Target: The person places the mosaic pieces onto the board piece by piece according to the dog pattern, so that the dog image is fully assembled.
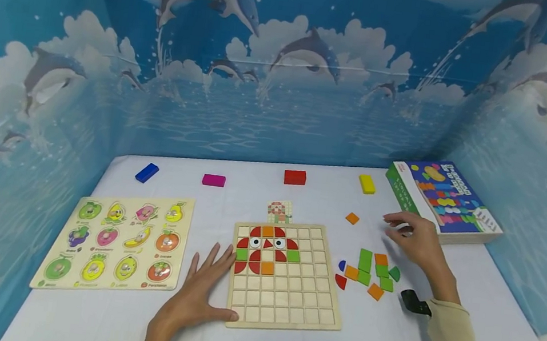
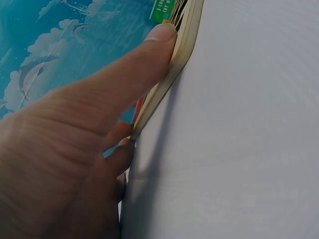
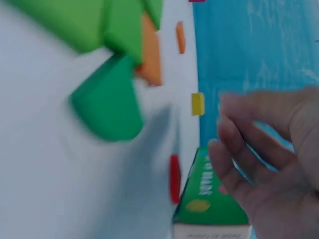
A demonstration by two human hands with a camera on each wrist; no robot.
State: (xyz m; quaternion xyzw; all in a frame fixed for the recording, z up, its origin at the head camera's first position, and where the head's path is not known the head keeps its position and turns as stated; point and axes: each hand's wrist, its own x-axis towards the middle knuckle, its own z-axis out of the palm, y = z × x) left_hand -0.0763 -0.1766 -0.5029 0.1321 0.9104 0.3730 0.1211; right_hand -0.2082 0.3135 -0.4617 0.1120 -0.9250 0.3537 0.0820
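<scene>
The grid board over there is pale wood, patterned with red, green and orange pieces and black-and-white eyes. I see loose tiles, mostly green and orange. The fruit puzzle board is cream. One block is blue, another magenta. Behind, the curtain shows grey dolphins and white clouds on blue.

The head view looks forward and down from the near side, across the table to the backdrop. The left wrist view, tilted, faces far right, close past the left hand; the right, turned sideways beside a green piece, shares the box with the head view.
</scene>
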